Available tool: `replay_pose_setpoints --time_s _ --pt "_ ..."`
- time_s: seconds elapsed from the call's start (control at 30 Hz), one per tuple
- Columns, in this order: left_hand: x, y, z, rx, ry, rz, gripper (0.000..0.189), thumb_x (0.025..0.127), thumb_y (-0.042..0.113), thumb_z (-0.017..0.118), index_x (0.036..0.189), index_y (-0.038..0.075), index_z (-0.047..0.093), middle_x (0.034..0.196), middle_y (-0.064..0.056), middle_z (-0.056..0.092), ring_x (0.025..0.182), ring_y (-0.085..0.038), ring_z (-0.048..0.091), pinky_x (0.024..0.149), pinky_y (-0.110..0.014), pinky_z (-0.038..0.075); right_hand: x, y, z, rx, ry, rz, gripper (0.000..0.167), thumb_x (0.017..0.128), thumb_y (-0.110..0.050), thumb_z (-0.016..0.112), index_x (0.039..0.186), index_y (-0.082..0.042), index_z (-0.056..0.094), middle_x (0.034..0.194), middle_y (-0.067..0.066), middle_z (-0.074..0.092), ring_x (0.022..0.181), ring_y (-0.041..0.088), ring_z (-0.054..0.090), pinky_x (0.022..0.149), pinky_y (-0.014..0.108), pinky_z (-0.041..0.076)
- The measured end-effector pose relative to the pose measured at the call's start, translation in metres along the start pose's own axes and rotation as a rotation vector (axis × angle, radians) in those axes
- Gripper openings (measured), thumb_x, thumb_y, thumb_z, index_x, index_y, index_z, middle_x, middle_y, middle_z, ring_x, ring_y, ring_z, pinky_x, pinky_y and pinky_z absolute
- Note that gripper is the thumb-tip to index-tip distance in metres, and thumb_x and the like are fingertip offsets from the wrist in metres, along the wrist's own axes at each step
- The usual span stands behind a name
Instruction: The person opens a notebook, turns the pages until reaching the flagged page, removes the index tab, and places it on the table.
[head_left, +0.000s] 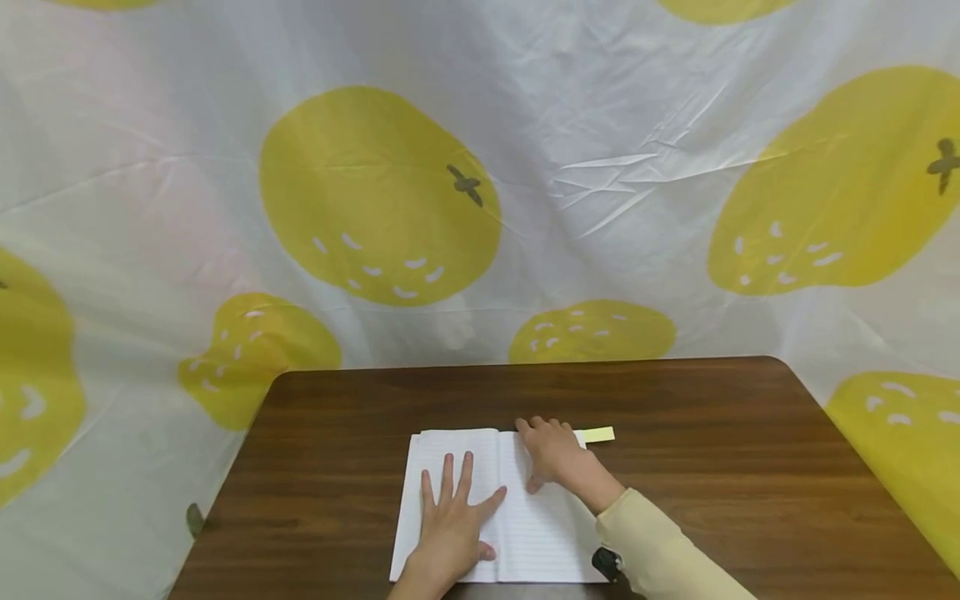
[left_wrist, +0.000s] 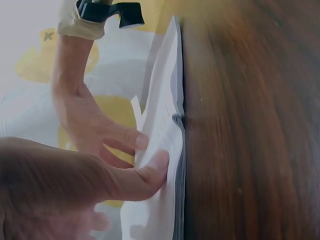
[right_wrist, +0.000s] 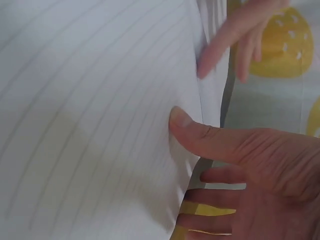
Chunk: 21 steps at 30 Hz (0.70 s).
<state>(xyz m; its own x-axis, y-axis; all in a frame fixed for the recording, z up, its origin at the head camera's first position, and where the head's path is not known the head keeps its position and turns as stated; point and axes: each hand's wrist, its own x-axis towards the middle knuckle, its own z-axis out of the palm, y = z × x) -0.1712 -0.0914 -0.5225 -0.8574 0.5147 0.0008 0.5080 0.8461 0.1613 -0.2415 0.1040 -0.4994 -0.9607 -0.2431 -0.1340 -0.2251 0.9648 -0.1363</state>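
Note:
An open notebook (head_left: 551,542) with lined white pages lies on the brown wooden table. Spread fingers of my left hand (head_left: 450,529) rest on its left page, the thumb near the centre fold. My right hand (head_left: 553,454) lies over the upper part of the right page, its fingertips at the top edge. In the right wrist view the right thumb (right_wrist: 187,127) touches the lined page, with the other fingers past the page's edge. A yellow paper tab (head_left: 598,434) sticks out beyond the notebook's upper right corner.
The wooden table (head_left: 750,467) extends on both sides of the notebook and behind it. Behind the table hangs a white cloth (head_left: 600,167) printed with yellow fruit. A black device (head_left: 606,564) sits at the right sleeve's cuff.

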Motion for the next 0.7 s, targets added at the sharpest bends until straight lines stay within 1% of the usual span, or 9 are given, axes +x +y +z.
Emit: replay_pose_setpoints --time_s 0.07,0.13,0.2,0.27,0.4,0.47,0.53,0.6,0.7 --pt "0.000 0.000 -0.001 -0.013 -0.044 0.002 0.077 0.070 0.040 0.086 0.142 0.034 0.060 0.164 -0.025 0.028 0.151 -0.052 0.019 0.115 -0.075 0.017 0.002 0.000 -0.001 -0.004 -0.033 0.008 0.099 0.058 -0.026 0.100 0.140 0.000 0.052 0.138 0.023 0.059 0.121 0.047 0.059 0.101 0.060 0.048" --pt "0.000 0.000 -0.002 -0.040 -0.081 -0.001 0.075 0.073 0.039 0.084 0.144 0.035 0.058 0.163 -0.024 0.030 0.151 -0.051 0.021 0.115 -0.073 0.020 0.003 0.000 -0.002 -0.001 -0.060 0.019 0.098 0.059 -0.026 0.100 0.141 -0.001 0.052 0.142 0.023 0.057 0.125 0.047 0.058 0.104 0.061 0.046" --pt "0.001 -0.002 -0.001 -0.085 -0.110 -0.008 0.075 0.075 0.039 0.082 0.145 0.036 0.055 0.163 -0.024 0.032 0.149 -0.052 0.026 0.112 -0.074 0.026 0.003 -0.001 -0.003 0.010 -0.075 0.028 0.096 0.060 -0.025 0.100 0.140 0.000 0.053 0.143 0.024 0.056 0.128 0.046 0.057 0.107 0.062 0.043" --pt "0.002 -0.006 0.000 -0.144 -0.133 -0.015 0.076 0.076 0.040 0.081 0.147 0.036 0.053 0.162 -0.025 0.033 0.146 -0.054 0.030 0.106 -0.077 0.033 0.002 -0.002 -0.004 0.022 -0.078 0.032 0.092 0.061 -0.024 0.099 0.137 -0.001 0.054 0.143 0.025 0.056 0.129 0.045 0.057 0.109 0.064 0.041" --pt "0.003 -0.014 0.000 -0.255 -0.164 -0.020 0.078 0.077 0.038 0.082 0.149 0.034 0.052 0.161 -0.027 0.033 0.142 -0.059 0.034 0.095 -0.082 0.038 -0.003 -0.003 -0.004 0.024 -0.052 0.015 0.084 0.062 -0.023 0.098 0.132 -0.001 0.057 0.137 0.025 0.061 0.127 0.042 0.059 0.109 0.066 0.040" --pt "0.004 -0.016 -0.002 -0.285 -0.179 -0.021 0.079 0.077 0.038 0.082 0.150 0.032 0.051 0.161 -0.027 0.032 0.142 -0.060 0.033 0.095 -0.083 0.037 -0.005 -0.004 -0.003 0.004 -0.027 -0.002 0.081 0.063 -0.024 0.098 0.130 -0.001 0.059 0.132 0.023 0.064 0.123 0.042 0.061 0.108 0.065 0.041" --pt "0.004 -0.016 -0.005 -0.302 -0.190 -0.025 0.080 0.077 0.037 0.083 0.150 0.031 0.051 0.161 -0.028 0.031 0.142 -0.060 0.033 0.095 -0.083 0.037 -0.008 -0.004 -0.002 -0.010 -0.005 -0.012 0.079 0.064 -0.024 0.097 0.130 -0.002 0.059 0.129 0.023 0.066 0.122 0.043 0.061 0.108 0.065 0.041" --pt "0.004 -0.016 -0.008 -0.314 -0.200 -0.030 0.080 0.077 0.037 0.083 0.150 0.031 0.051 0.161 -0.028 0.031 0.142 -0.060 0.032 0.096 -0.083 0.036 -0.010 -0.004 0.001 -0.028 0.010 -0.017 0.080 0.066 -0.025 0.096 0.133 -0.002 0.058 0.131 0.022 0.065 0.124 0.044 0.060 0.109 0.064 0.041" --pt "0.003 -0.015 -0.010 -0.326 -0.204 -0.032 0.078 0.079 0.037 0.082 0.150 0.030 0.051 0.161 -0.028 0.031 0.143 -0.059 0.032 0.097 -0.082 0.036 -0.016 -0.004 0.004 -0.032 0.030 -0.014 0.079 0.072 -0.025 0.092 0.138 -0.001 0.056 0.139 0.024 0.061 0.130 0.046 0.056 0.112 0.064 0.038"
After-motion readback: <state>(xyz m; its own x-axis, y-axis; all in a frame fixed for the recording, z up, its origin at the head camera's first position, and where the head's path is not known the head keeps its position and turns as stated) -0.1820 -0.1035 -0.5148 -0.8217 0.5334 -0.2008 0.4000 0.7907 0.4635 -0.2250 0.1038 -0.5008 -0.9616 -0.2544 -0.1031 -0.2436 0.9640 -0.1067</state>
